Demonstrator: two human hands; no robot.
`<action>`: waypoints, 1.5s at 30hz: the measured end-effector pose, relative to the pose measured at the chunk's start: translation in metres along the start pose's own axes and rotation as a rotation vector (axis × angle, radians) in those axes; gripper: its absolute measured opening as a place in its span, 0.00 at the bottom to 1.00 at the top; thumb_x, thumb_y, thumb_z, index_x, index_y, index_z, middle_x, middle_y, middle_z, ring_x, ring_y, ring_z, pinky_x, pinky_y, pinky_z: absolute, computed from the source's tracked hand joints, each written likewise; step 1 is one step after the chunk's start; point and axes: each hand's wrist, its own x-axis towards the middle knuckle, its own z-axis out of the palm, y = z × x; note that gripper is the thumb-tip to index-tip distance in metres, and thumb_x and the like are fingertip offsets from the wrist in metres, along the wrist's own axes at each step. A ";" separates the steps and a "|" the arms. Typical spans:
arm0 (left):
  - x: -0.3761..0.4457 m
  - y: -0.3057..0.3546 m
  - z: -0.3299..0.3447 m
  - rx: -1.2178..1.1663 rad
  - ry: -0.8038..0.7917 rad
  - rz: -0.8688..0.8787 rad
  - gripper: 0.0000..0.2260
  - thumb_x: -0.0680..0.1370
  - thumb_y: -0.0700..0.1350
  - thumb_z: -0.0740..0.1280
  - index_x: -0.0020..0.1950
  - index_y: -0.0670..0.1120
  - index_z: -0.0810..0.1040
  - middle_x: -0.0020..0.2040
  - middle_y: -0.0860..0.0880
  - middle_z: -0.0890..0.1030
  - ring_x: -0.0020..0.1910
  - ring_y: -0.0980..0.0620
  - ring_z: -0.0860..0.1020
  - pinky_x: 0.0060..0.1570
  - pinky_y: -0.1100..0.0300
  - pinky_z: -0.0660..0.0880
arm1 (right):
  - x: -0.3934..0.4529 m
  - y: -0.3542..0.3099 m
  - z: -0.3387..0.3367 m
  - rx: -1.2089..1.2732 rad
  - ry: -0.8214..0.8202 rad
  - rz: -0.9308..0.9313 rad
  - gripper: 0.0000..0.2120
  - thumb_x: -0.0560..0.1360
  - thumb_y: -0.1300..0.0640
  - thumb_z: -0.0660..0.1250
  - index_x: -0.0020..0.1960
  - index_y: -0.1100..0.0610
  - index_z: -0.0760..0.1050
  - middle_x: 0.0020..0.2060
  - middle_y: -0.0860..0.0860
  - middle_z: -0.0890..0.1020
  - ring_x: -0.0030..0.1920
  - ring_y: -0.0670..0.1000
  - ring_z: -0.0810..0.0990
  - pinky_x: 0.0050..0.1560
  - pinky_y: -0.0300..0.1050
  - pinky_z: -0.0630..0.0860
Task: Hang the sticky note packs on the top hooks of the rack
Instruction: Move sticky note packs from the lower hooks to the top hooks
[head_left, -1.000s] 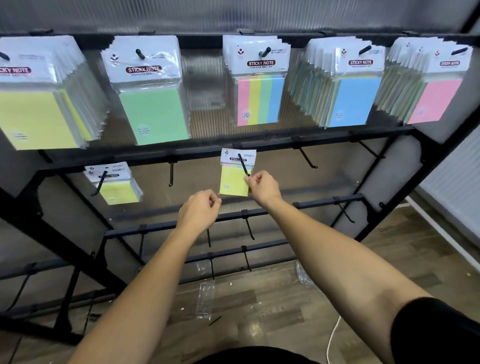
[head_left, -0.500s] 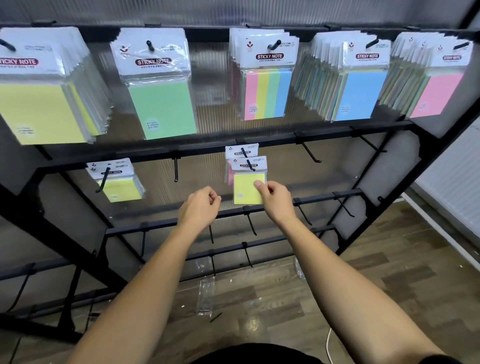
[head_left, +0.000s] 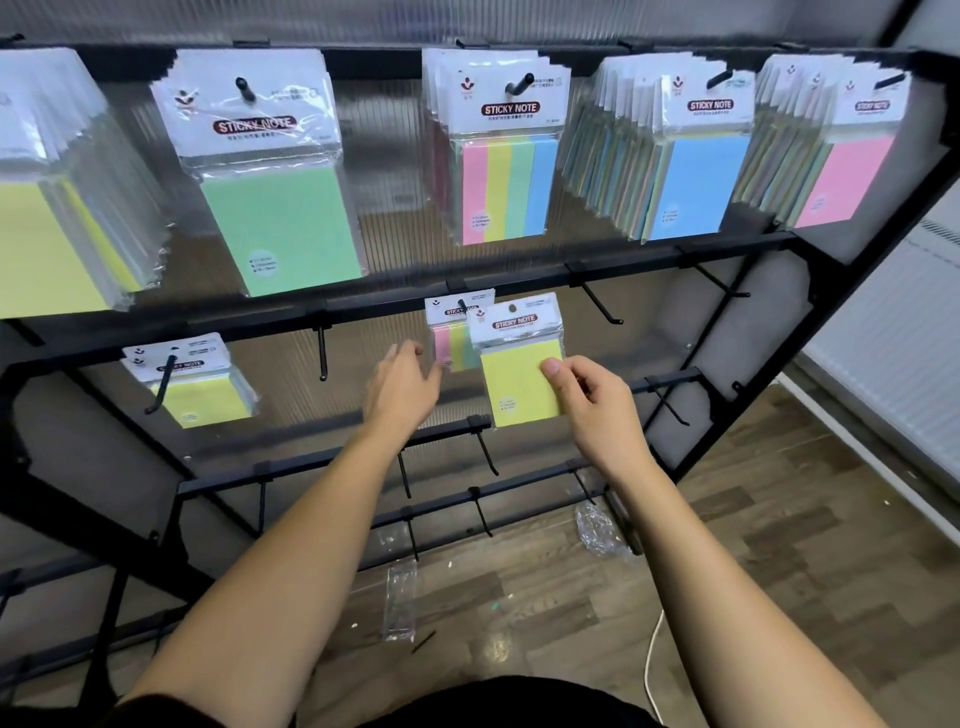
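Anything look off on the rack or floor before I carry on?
Yes: clear plastic wrappers and a crumpled one litter the floor below the rack. The yellow pack pinched in the right hand is off its hook and tilted. The left hand holds nothing.

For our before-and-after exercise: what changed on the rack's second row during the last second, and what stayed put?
The right hand has pulled the yellow pack off the middle hook toward the right, uncovering a striped pack still hanging there. The left hand has opened toward it. The top-row packs stayed.
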 end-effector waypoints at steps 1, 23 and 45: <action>0.003 0.003 0.001 0.003 0.005 0.001 0.22 0.80 0.55 0.64 0.68 0.43 0.72 0.61 0.46 0.76 0.61 0.45 0.75 0.60 0.48 0.73 | 0.002 0.000 -0.002 0.000 0.013 -0.004 0.18 0.82 0.48 0.63 0.40 0.59 0.75 0.32 0.51 0.74 0.34 0.45 0.68 0.35 0.38 0.64; -0.018 0.025 -0.007 0.143 -0.021 -0.026 0.16 0.82 0.56 0.62 0.47 0.46 0.80 0.41 0.48 0.81 0.42 0.44 0.78 0.46 0.52 0.75 | -0.023 0.007 -0.009 0.004 0.056 0.082 0.18 0.82 0.48 0.62 0.39 0.58 0.76 0.31 0.47 0.74 0.33 0.45 0.68 0.36 0.45 0.64; -0.167 0.077 -0.016 -0.155 0.033 0.009 0.17 0.83 0.50 0.61 0.34 0.52 0.65 0.29 0.53 0.70 0.31 0.56 0.67 0.33 0.55 0.62 | -0.086 0.021 -0.076 0.077 0.002 0.039 0.21 0.83 0.52 0.63 0.33 0.57 0.65 0.29 0.43 0.64 0.32 0.44 0.61 0.33 0.41 0.58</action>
